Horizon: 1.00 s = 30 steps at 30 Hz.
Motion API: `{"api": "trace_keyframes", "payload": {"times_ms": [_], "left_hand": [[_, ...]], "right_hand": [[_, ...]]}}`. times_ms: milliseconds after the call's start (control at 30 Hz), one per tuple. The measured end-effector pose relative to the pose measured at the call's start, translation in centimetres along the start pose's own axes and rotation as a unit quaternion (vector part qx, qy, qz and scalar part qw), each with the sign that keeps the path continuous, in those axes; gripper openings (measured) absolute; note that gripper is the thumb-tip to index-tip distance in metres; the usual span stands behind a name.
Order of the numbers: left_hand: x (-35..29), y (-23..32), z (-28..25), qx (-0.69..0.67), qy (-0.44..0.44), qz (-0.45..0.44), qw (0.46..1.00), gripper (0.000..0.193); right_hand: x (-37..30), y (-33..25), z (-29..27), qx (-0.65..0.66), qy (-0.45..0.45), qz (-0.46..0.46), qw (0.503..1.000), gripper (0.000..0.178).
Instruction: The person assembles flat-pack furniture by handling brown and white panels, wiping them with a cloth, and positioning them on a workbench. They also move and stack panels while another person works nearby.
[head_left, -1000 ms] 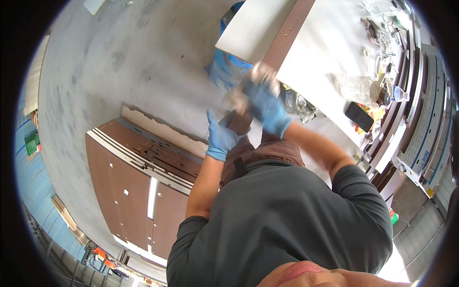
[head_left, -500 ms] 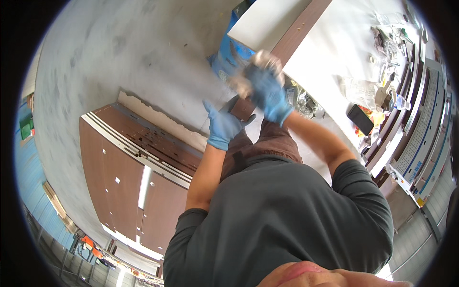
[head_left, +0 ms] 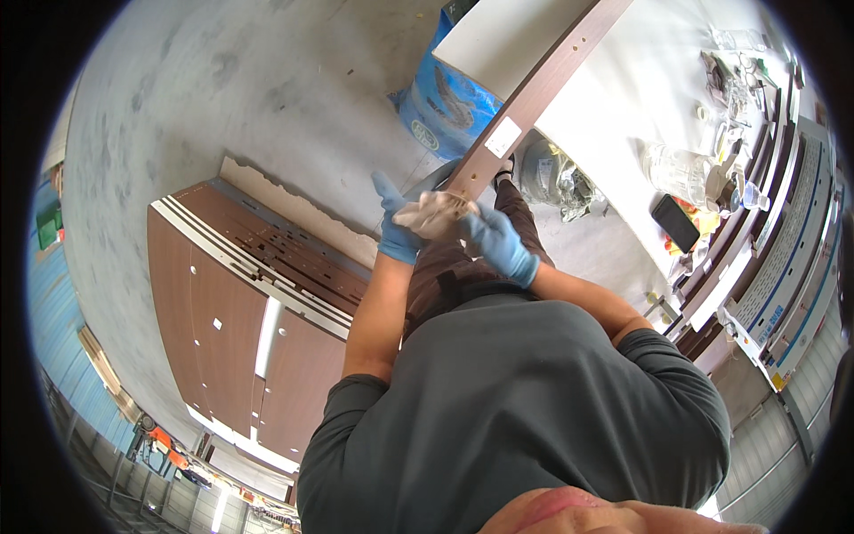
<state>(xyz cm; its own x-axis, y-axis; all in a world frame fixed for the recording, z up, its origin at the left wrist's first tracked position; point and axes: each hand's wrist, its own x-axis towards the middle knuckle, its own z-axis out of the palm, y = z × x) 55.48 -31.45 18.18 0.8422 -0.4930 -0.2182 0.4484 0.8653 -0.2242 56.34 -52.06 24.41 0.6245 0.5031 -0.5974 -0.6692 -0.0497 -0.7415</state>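
- Right hand (head_left: 500, 240) is curling its fingers onto the pale cloth (head_left: 433, 215), right by the brown board's (head_left: 543, 89) near end
- Left hand (head_left: 398, 224) is sticking one digit out; its other fingers are hiding, so their grip I cannot tell
- Board is jutting past the white surface (head_left: 614, 125) towards the person
- White label (head_left: 503, 135) is lying uncovered farther along; how much is done or left isn't showing
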Motion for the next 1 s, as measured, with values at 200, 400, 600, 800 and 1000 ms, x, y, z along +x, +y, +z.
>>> {"api": "trace_keyframes", "payload": {"times_ms": [200, 400, 600, 800, 1000], "left_hand": [[0.6, -0.7, 1.4, -0.131, 0.038, 0.015, 0.991, 0.153], [1.0, -1.8, 1.9, -0.078, 0.038, 0.017, 0.996, 0.145], [-0.2, -2.0, -0.8, 0.529, 0.084, 0.002, 0.844, 0.085], [-0.2, -4.2, 1.5, 0.325, 0.192, 0.04, 0.925, 0.05], [-1.8, -4.2, 3.8, 0.304, 0.294, 0.0, 0.906, 0.052]], "right_hand": [[1.1, -7.1, -8.4, -0.259, 0.197, -0.321, 0.889, 0.024], [3.5, -7.3, -2.6, -0.367, 0.091, -0.409, 0.83, 0.034], [0.4, -3.1, 1.1, -0.265, -0.005, -0.352, 0.898, 0.032], [-0.3, -8.7, -1.4, 0.106, 0.156, -0.112, 0.976, 0.033], [2.5, -13.1, -7.8, -0.369, 0.237, -0.392, 0.809, 0.043]]}}
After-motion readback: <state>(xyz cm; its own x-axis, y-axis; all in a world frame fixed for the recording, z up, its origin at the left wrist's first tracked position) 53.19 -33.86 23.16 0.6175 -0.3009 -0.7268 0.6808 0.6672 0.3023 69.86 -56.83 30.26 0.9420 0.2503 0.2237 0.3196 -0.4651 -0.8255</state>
